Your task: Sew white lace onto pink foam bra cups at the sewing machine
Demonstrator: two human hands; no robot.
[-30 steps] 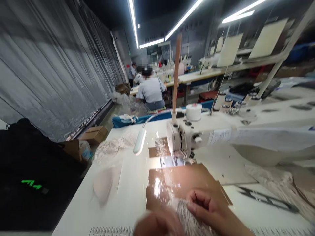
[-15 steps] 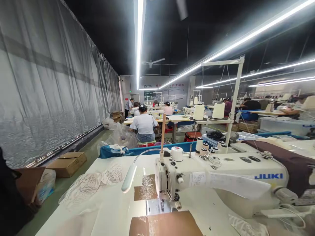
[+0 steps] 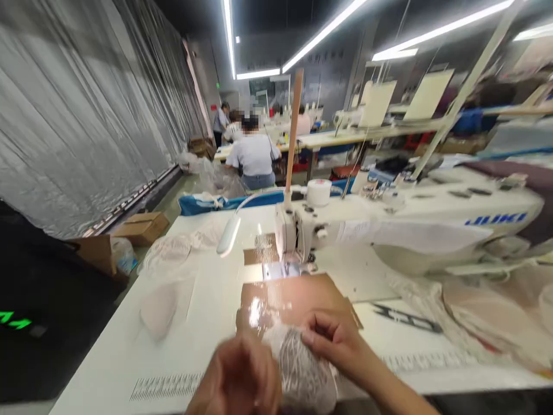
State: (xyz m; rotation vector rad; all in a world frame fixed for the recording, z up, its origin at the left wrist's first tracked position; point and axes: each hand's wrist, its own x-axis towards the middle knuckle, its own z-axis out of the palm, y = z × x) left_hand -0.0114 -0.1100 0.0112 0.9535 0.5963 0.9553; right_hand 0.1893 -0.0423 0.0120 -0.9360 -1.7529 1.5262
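Observation:
A white lace piece [image 3: 305, 369], rounded like a bra cup, is at the table's front edge between my hands. My right hand [image 3: 339, 346] pinches its upper right edge between thumb and fingers. At its left edge is my left hand [image 3: 242, 374], curled and blurred, its fingertips against the lace. Just beyond lies a shiny brown plate [image 3: 289, 300] on the table, in front of the needle area of a white sewing machine [image 3: 415, 216]. A pale pink cup-shaped piece [image 3: 159, 310] lies to the left.
White lace [image 3: 173, 251] lies at the table's far left. Black thread snips or a similar dark tool [image 3: 406, 318] lie right of my right hand, near pale fabric [image 3: 488, 305]. A lamp [image 3: 228, 235] hangs beside the machine head. A co-worker [image 3: 253, 153] sits ahead.
The view has tilted down and turned slightly. Both my hands and the lace piece between them have come into view at the front edge.

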